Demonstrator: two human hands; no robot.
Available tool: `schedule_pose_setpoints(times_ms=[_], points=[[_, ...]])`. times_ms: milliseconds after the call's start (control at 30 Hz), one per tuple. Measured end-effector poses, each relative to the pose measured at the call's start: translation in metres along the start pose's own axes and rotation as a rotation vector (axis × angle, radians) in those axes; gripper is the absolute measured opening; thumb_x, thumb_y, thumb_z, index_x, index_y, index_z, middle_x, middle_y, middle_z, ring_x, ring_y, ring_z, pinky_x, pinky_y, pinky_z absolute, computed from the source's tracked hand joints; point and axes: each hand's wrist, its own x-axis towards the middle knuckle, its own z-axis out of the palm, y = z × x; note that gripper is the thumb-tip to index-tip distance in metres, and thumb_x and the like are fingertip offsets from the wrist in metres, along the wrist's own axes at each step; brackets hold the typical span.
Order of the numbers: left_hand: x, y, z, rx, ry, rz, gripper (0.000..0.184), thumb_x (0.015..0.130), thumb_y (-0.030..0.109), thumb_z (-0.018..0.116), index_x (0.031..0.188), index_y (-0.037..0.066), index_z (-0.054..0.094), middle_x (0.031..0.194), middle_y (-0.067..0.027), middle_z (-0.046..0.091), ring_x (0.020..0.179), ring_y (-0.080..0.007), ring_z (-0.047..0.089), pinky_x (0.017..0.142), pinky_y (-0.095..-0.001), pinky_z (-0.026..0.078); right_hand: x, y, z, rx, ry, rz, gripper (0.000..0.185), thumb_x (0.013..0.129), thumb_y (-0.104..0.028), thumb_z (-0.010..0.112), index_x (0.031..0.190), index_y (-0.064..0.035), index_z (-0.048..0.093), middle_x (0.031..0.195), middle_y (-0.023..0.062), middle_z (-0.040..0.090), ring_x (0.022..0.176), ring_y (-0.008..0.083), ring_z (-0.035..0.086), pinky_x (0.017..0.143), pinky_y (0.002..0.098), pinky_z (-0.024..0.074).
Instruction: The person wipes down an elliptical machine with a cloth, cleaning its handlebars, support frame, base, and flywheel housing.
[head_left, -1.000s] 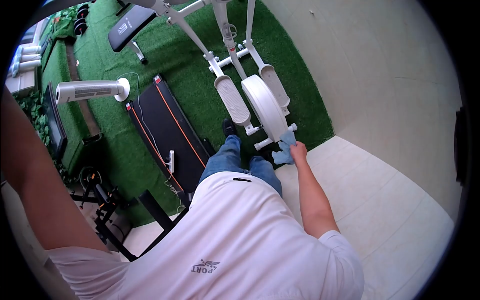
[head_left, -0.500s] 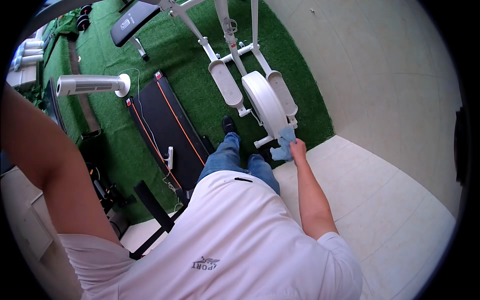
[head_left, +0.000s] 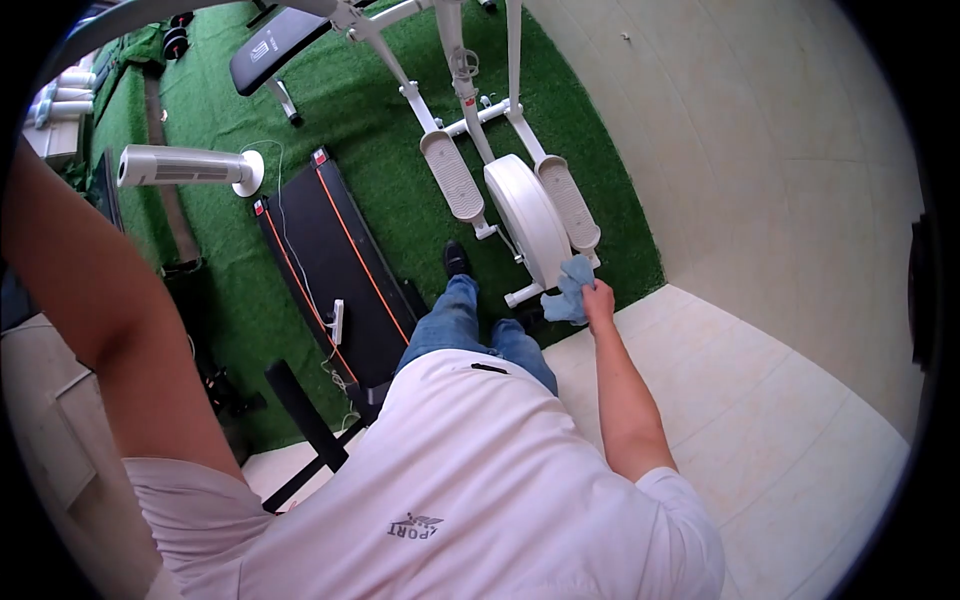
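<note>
My right hand (head_left: pixel 598 300) is closed around a crumpled light-blue cloth (head_left: pixel 567 295), which hangs from my fingers. In the view, the cloth lies over the near end of a white elliptical trainer (head_left: pixel 527 220), just below its right pedal (head_left: pixel 568 200); whether it touches the machine I cannot tell. The left pedal (head_left: pixel 452 175) sits on the other side of the round white housing. My left arm (head_left: pixel 130 310) is raised along the left side, and its hand lies outside the picture.
Left of my legs stretches a black treadmill (head_left: pixel 325 235) with orange stripes, a white power strip (head_left: pixel 338 320) and cable on it. Beyond stand a white tower fan (head_left: pixel 185 167) and a padded bench (head_left: pixel 275 55). Green turf (head_left: pixel 400 215) meets pale floor tiles (head_left: pixel 680 370) and a wall (head_left: pixel 760 130) at right.
The view has shifted slightly, so the elliptical trainer appears a little lower. My right hand stays at nearly the same spot in the picture, still gripping the cloth.
</note>
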Motion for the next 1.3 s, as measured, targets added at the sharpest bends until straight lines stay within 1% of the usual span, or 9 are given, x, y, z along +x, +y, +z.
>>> schedule_pose_setpoints(times_ms=[167, 233, 500, 633, 733, 933, 1100, 1167, 1300], points=[[-0.002, -0.011, 0.021, -0.223, -0.024, 0.007, 0.020, 0.076, 0.016, 0.075, 0.088, 0.006, 0.062, 0.066, -0.0038, 0.053, 0.049, -0.0160, 0.050, 0.038, -0.0299, 0.042, -0.002, 0.000, 0.007, 0.036, -0.016, 0.064, 0.031, 0.083, -0.024, 0.062, 0.103, -0.0006, 0.069, 0.089, 0.0190, 0.070, 0.084, 0.0322, 0.068, 0.075, 0.0405, 0.0503], [-0.012, 0.003, 0.023, -0.241, 0.081, -0.140, 0.023, 0.081, 0.027, 0.074, 0.087, 0.009, 0.061, 0.066, -0.0023, 0.051, 0.049, -0.0158, 0.049, 0.039, -0.0307, 0.042, -0.003, 0.005, 0.007, 0.058, -0.021, 0.036, 0.030, 0.083, -0.024, 0.062, 0.100, 0.0002, 0.068, 0.087, 0.0193, 0.069, 0.083, 0.0332, 0.067, 0.075, 0.0409, 0.0500], [0.053, -0.052, 0.010, -0.210, -0.312, -0.278, 0.031, 0.088, 0.048, 0.059, 0.082, 0.019, 0.051, 0.073, 0.0029, 0.048, 0.058, -0.0157, 0.049, 0.057, -0.0400, 0.047, -0.016, 0.026, -0.014, -0.011, -0.011, 0.018, 0.031, 0.081, -0.027, 0.058, 0.094, -0.0004, 0.067, 0.091, 0.0242, 0.068, 0.090, 0.0428, 0.065, 0.079, 0.0480, 0.0503], [0.068, -0.063, 0.008, -0.371, -0.483, -0.376, 0.027, 0.087, 0.047, 0.059, 0.086, 0.022, 0.052, 0.078, 0.0028, 0.048, 0.064, -0.0157, 0.049, 0.062, -0.0378, 0.046, -0.008, 0.038, -0.025, 0.014, 0.011, 0.040, 0.030, 0.080, -0.026, 0.059, 0.092, 0.0002, 0.066, 0.089, 0.0244, 0.067, 0.089, 0.0431, 0.065, 0.079, 0.0476, 0.0502], [0.061, -0.050, 0.020, -0.188, -0.259, -0.455, 0.022, 0.086, 0.046, 0.055, 0.092, 0.024, 0.056, 0.081, 0.0026, 0.050, 0.069, -0.0160, 0.051, 0.067, -0.0346, 0.044, -0.004, 0.042, -0.029, 0.024, 0.008, 0.050, 0.030, 0.080, -0.025, 0.058, 0.093, 0.0002, 0.066, 0.090, 0.0241, 0.068, 0.088, 0.0429, 0.065, 0.079, 0.0475, 0.0501], [0.080, -0.070, 0.015, -0.347, -0.389, -0.375, 0.027, 0.087, 0.044, 0.052, 0.095, 0.020, 0.062, 0.080, 0.0021, 0.053, 0.068, -0.0185, 0.054, 0.066, -0.0391, 0.046, 0.003, 0.019, -0.029, 0.018, -0.006, 0.017, 0.031, 0.079, -0.025, 0.058, 0.096, -0.0001, 0.067, 0.093, 0.0246, 0.068, 0.091, 0.0430, 0.065, 0.080, 0.0467, 0.0505], [0.057, -0.036, 0.004, -0.312, -0.189, -0.399, 0.027, 0.084, 0.046, 0.057, 0.089, 0.020, 0.062, 0.078, 0.0015, 0.053, 0.066, -0.0185, 0.055, 0.061, -0.0363, 0.046, 0.014, 0.007, -0.016, -0.020, -0.005, -0.004, 0.033, 0.079, -0.025, 0.058, 0.099, -0.0012, 0.069, 0.094, 0.0250, 0.069, 0.093, 0.0424, 0.066, 0.082, 0.0461, 0.0513], [0.042, -0.017, -0.004, -0.309, -0.102, -0.418, 0.028, 0.083, 0.047, 0.059, 0.087, 0.020, 0.062, 0.077, 0.0012, 0.053, 0.066, -0.0185, 0.056, 0.059, -0.0352, 0.046, 0.009, -0.001, -0.015, 0.058, 0.017, -0.065, 0.028, 0.079, -0.021, 0.059, 0.093, 0.0011, 0.068, 0.083, 0.0189, 0.068, 0.079, 0.0316, 0.066, 0.072, 0.0403, 0.0492], [0.053, -0.035, -0.022, -0.353, -0.168, -0.382, 0.030, 0.083, 0.049, 0.061, 0.085, 0.020, 0.062, 0.077, 0.0008, 0.053, 0.067, -0.0185, 0.057, 0.060, -0.0350, 0.048, 0.011, -0.010, -0.015, -0.019, 0.018, -0.075, 0.027, 0.079, -0.020, 0.059, 0.093, 0.0014, 0.068, 0.082, 0.0180, 0.068, 0.078, 0.0300, 0.067, 0.072, 0.0397, 0.0491]])
